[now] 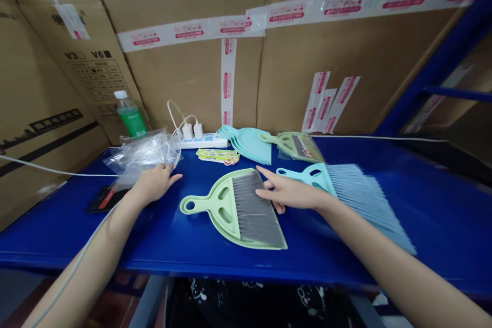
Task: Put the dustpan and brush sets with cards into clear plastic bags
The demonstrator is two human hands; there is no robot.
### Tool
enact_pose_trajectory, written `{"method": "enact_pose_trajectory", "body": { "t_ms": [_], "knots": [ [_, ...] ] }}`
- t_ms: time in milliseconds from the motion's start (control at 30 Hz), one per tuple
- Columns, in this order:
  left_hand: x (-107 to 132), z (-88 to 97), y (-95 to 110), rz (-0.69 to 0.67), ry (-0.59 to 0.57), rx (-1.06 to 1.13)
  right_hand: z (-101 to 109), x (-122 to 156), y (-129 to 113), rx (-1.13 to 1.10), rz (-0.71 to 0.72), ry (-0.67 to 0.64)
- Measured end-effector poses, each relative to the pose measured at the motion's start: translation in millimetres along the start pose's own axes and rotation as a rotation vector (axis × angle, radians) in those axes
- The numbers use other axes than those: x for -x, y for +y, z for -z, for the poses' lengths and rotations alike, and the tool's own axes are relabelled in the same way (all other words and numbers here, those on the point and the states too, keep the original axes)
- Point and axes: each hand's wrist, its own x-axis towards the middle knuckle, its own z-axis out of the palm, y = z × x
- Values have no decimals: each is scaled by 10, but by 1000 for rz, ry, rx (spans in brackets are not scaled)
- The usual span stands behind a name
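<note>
My left hand (154, 183) lies at the near edge of a pile of clear plastic bags (144, 156), its thumb stuck out away from the fingers; the fingertips touch the plastic. A light green dustpan (221, 228) lies flat on the blue table, with a matching green hand brush (255, 207) with grey bristles nested in it. My right hand (282, 190) is over the right edge of this set, fingers spread, index finger and thumb pointing left across the bristles. Right of it, partly behind my forearm, lies a light blue hand brush (361, 189) with blue bristles.
Stacked light blue dustpans (255, 144) and a bagged green dustpan set (295, 146) lie at the back. Near them are printed cards (218, 156) and a power strip (209, 141) with chargers. A green bottle (131, 117) stands left, above a black-and-red item (105, 199). Cardboard (184, 77) walls the back.
</note>
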Motion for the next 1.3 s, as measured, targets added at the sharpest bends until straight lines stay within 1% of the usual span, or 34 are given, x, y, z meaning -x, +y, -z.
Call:
{"method": "enact_pose_trajectory", "body": {
  "t_ms": [100, 233, 367, 467, 600, 667, 767, 833, 933, 1200, 1300],
  "knots": [
    [-7, -23, -10, 1, 34, -1, -6, -2, -6, 46, 0, 23],
    [-55, -126, -55, -19, 83, 26, -23, -7, -13, 84, -19, 56],
    [-62, -198, -71, -2, 126, 53, -39, -9, -20, 150, -34, 82],
    [-8, -151, -39, -6, 191, 38, -44, -3, -24, 182, -23, 93],
    [89, -12, 36, -16, 249, -37, -43, 6, -25, 209, 2, 111],
    [125, 37, 71, -14, 303, -52, -44, 6, -25, 221, 13, 124],
    [156, 57, 108, -38, 408, -31, -47, 3, -29, 240, 15, 139],
    [160, 47, 118, -64, 446, -5, -50, 2, -32, 252, 12, 139],
    [149, 21, 120, -141, 454, 30, -52, 3, -33, 256, 21, 140],
    [155, -41, 198, -495, 444, 150, -53, -5, -38, 349, 74, 162],
    [161, -38, 223, -567, 446, 175, -51, -9, -34, 380, 80, 161]
  ]
}}
